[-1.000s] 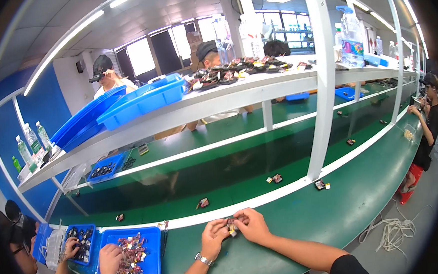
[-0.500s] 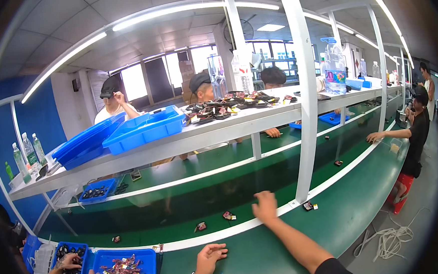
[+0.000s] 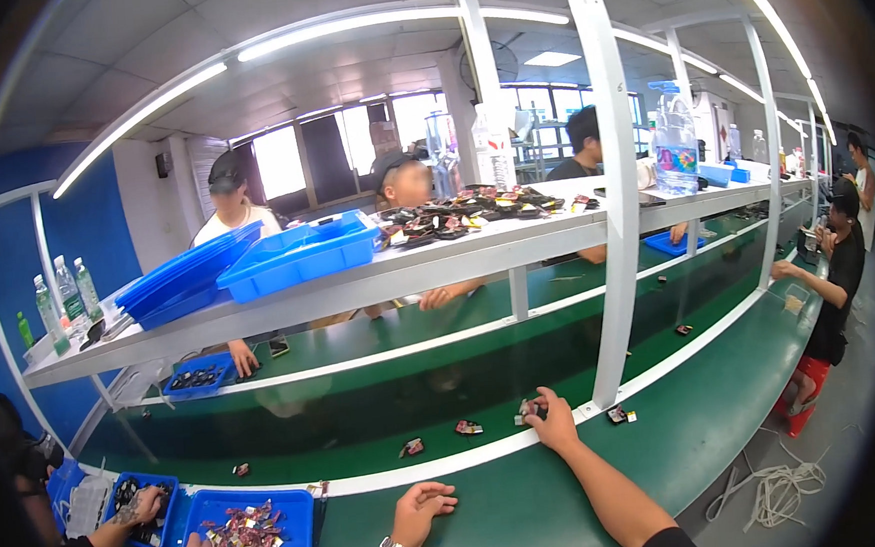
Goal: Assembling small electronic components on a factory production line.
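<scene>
Dark-red part [image 3: 523, 411] now shows at the right hand [image 3: 555, 423], its grip unclear; left hand [image 3: 418, 513] remains empty.

Small piece [image 3: 525, 410]: dark reddish, pale patch
Piece state: at right hand's [image 3: 551, 418] fingertips; grip unclear
Piece pose: partly covered, tilt unreadable
Piece position: left of white post's [image 3: 618, 162] foot, near

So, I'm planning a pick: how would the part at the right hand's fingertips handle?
The part probably weighs little, being small beside the right hand. It seems unlikely to roll: its outline looks blocky, not round. Blur leaves stiffness unclear.
</scene>
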Demonstrator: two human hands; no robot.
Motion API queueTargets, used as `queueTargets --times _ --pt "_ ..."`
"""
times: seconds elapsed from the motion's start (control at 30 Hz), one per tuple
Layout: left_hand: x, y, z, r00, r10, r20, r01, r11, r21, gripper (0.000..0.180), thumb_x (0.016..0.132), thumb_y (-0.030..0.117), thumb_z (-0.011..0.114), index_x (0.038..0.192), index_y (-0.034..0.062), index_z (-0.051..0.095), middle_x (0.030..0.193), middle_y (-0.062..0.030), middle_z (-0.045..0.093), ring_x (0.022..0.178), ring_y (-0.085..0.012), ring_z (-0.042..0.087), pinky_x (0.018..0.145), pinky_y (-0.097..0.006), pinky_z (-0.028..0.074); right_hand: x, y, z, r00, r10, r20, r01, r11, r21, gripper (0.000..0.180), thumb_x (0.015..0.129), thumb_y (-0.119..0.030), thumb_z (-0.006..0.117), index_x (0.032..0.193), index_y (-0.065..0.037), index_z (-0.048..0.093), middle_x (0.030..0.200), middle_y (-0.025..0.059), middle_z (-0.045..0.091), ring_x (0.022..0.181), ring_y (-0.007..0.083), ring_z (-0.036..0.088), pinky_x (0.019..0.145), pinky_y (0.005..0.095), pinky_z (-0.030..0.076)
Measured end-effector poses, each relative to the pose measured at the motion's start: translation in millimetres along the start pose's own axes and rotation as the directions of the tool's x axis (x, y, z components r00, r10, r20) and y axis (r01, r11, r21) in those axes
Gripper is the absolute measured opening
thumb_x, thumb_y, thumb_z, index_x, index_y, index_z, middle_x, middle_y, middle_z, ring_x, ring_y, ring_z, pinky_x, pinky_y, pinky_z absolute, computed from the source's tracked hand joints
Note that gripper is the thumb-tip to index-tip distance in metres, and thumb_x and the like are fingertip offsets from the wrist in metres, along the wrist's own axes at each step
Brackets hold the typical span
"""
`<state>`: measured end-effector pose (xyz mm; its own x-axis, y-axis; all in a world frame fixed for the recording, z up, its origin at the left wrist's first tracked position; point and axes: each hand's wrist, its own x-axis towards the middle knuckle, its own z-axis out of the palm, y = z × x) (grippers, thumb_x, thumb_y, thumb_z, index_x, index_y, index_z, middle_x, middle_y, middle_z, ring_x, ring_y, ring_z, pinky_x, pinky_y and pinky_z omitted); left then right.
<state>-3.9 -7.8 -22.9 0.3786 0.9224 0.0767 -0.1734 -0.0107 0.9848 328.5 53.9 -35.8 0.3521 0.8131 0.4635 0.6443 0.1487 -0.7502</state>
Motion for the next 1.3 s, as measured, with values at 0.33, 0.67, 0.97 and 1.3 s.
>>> queueTargets --times 0.33,0.67,0.97,1.3 --pt "-5 18 -10 0.955 -0.223 0.198 0.252 0.958 -0.138 0.036 0.103 0.021 0.046 0.129 -0.0038 0.051 0.11 -0.0129 0.064 0.09 -0.0171 0.065 0.076 -0.027 0.054 -83 -139 -7 0.644 -0.441 0.625 0.266 0.895 0.358 0.066 0.078 -0.012 0.075 0.139 -0.014 0.049 0.13 0.0098 0.058 0.117 0.0285 0.052 0.104 0.0389 0.042" --pt "-9 22 -2 0.955 -0.241 0.176 0.272 0.944 -0.184 0.036 0.099 0.007 0.049 0.133 -0.0027 0.047 0.117 -0.0146 0.061 0.107 -0.0238 0.063 0.094 -0.039 0.055 -83 -131 -2 0.546 -0.673 0.499 0.595 0.731 0.334 0.041 0.079 -0.01 0.071 0.12 -0.015 0.065 0.132 0.0084 0.055 0.125 0.031 0.048 0.105 0.0426 0.041" --pt "-12 17 4 0.964 -0.221 0.147 0.239 0.965 -0.112 0.029 0.1 0.008 0.049 0.127 -0.0027 0.05 0.117 -0.0143 0.06 0.107 -0.0223 0.063 0.095 -0.038 0.055 -94 -132 9 0.634 -0.622 0.459 0.557 0.779 0.287 0.013 0.082 -0.015 0.07 0.093 -0.009 0.067 0.126 0.0084 0.057 0.12 0.0298 0.05 0.1 0.0414 0.043" --pt "-8 17 1 0.963 -0.227 0.147 0.245 0.962 -0.123 0.031 0.098 0.006 0.051 0.129 -0.0003 0.05 0.119 -0.0125 0.06 0.109 -0.0203 0.062 0.096 -0.037 0.054 -101 -131 18 0.683 -0.597 0.422 0.511 0.802 0.308 0.016 0.081 -0.015 0.071 0.096 -0.007 0.07 0.121 0.0092 0.059 0.116 0.0285 0.053 0.096 0.0387 0.046"
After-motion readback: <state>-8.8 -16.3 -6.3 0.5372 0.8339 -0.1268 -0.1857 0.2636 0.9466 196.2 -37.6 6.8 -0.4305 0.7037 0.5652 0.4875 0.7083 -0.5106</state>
